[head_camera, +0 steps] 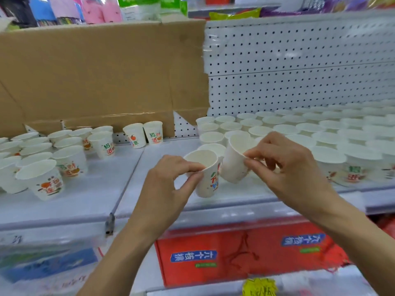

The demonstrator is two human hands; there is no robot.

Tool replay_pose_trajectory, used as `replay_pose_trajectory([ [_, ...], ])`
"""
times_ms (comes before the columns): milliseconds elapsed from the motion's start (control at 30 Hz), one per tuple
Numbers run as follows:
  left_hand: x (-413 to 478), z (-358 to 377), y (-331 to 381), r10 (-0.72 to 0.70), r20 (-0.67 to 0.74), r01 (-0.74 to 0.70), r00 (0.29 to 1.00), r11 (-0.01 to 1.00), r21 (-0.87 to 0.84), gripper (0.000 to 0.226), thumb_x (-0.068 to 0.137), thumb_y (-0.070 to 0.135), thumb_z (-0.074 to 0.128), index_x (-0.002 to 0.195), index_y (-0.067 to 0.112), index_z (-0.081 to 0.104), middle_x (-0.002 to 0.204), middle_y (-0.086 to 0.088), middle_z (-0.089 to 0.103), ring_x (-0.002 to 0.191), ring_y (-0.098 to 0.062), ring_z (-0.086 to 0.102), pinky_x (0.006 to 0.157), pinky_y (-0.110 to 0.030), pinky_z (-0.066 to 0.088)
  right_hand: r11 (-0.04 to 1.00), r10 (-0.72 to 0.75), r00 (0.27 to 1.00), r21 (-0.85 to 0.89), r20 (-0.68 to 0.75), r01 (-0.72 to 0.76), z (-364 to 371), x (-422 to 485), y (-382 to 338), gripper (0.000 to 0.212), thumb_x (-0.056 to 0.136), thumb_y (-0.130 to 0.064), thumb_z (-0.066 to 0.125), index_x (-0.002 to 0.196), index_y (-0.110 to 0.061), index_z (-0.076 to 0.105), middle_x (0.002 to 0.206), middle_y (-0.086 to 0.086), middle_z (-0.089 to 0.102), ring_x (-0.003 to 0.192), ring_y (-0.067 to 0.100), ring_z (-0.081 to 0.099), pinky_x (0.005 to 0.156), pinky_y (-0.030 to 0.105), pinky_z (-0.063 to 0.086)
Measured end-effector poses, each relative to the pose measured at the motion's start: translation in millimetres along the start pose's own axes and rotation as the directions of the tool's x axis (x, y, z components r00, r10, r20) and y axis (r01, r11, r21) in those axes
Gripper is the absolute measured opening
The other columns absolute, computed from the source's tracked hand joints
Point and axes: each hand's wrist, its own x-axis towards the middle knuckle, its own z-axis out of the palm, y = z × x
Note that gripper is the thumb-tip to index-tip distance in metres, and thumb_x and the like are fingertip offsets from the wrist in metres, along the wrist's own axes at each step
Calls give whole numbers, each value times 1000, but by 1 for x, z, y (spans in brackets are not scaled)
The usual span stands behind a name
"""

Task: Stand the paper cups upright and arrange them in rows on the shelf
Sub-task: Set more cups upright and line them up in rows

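Note:
My left hand [168, 180] pinches the rim of a white printed paper cup [206, 180], held upright just above the white shelf [89, 201]. My right hand [284, 165] pinches the rim of a second paper cup [234, 165], tilted left so that it touches the first. Behind and to the right, several upright cups stand in tidy rows [299, 129]. To the left, a looser group of upright cups [42, 159] fills the shelf's left part, and two cups [143, 134] stand apart near the back.
A large brown cardboard sheet [102, 75] leans on the back at left, with white perforated panel [299, 67] to its right. Below the shelf lie a red carton [245, 253] and a blue-printed box [47, 261]. Colourful goods sit on the shelf above.

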Motion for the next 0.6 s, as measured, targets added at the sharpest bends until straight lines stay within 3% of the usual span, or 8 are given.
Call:
replay_pose_trajectory([
  [100,4,13,5,8,78,-9,997,1000,12,20,82,29,64,96,20,75,89,16,63,90,-3,53,79,-14,43,994,-31,997,-105,76,39,-1,-10,10,4,82,-19,74,82,-22,71,76,-13,49,60,0,41,52,28,38],
  [267,8,19,5,11,173,-21,985,998,56,13,87,20,68,99,19,74,93,13,64,93,-5,52,82,-21,45,975,-33,977,-206,213,78,2,-13,20,4,81,-26,74,82,-26,71,78,-8,55,78,20,56,53,44,50],
  [433,12,18,3,-27,278,11,960,998,59,14,90,16,66,101,22,71,97,23,58,102,0,49,87,-15,42,958,-78,951,-242,300,155,-4,-2,18,8,86,-32,68,88,-28,74,79,-5,59,83,22,54,62,42,47],
  [500,13,16,1,-42,281,31,959,999,44,17,88,18,68,103,26,70,101,29,54,108,3,46,91,-12,37,952,-21,932,-277,362,129,-5,3,17,19,91,-42,59,100,-32,72,91,-6,60,94,19,51,74,39,45],
  [600,10,17,-1,-49,227,44,973,999,30,40,82,34,74,120,32,59,119,21,51,119,5,40,98,-7,29,966,39,917,-251,396,67,-10,6,18,41,83,-58,56,117,-38,63,106,-11,56,103,12,48,82,31,39],
])
